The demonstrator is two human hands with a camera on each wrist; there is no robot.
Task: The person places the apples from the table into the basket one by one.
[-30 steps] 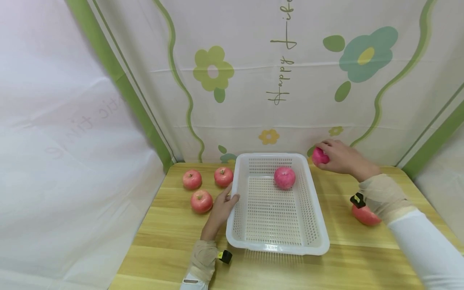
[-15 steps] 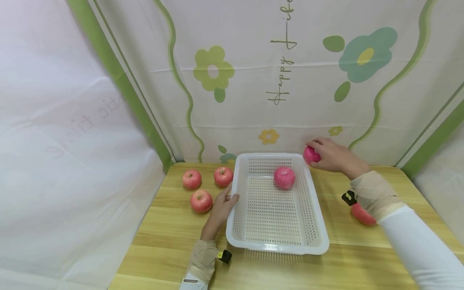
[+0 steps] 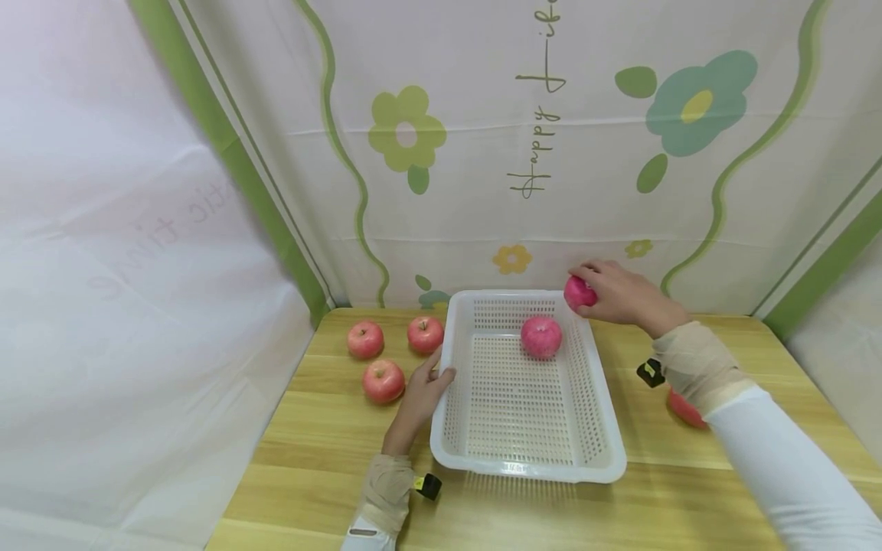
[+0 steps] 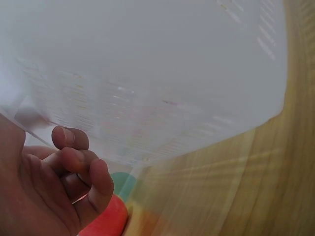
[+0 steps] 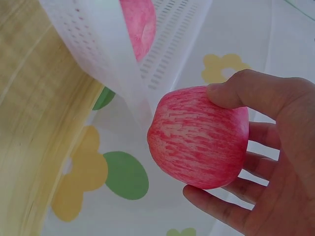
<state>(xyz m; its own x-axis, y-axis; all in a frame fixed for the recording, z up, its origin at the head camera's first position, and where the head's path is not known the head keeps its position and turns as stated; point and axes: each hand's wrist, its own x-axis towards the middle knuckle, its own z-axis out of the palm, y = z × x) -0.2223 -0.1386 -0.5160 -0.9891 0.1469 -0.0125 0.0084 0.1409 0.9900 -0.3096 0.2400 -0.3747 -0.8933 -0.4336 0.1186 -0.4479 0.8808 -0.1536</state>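
Observation:
My right hand (image 3: 620, 295) holds a pink-red apple (image 5: 199, 137) between thumb and fingers, over the far right corner of the white plastic basket (image 3: 527, 471). On the basket's left rim rests the thumb of my left hand (image 3: 422, 390); its curled fingers lie under the rim in the left wrist view, so the hand grips the basket there. One deep pink apple (image 3: 540, 337) sits inside, toward the far end. To the basket's left are three apples: a rear-left apple (image 3: 365, 340), a rear-right apple (image 3: 425, 335) and a nearer apple (image 3: 383, 382).
Another red apple (image 3: 684, 409) lies on the wooden table (image 3: 310, 467) to the right, partly hidden by my right forearm. A white curtain (image 3: 468, 153) with printed flowers hangs behind the table's far edge, and more white cloth (image 3: 138, 344) hangs at the left.
My right hand has moved left with its apple, from beside the basket to over its far right corner. The left hand keeps its place on the rim.

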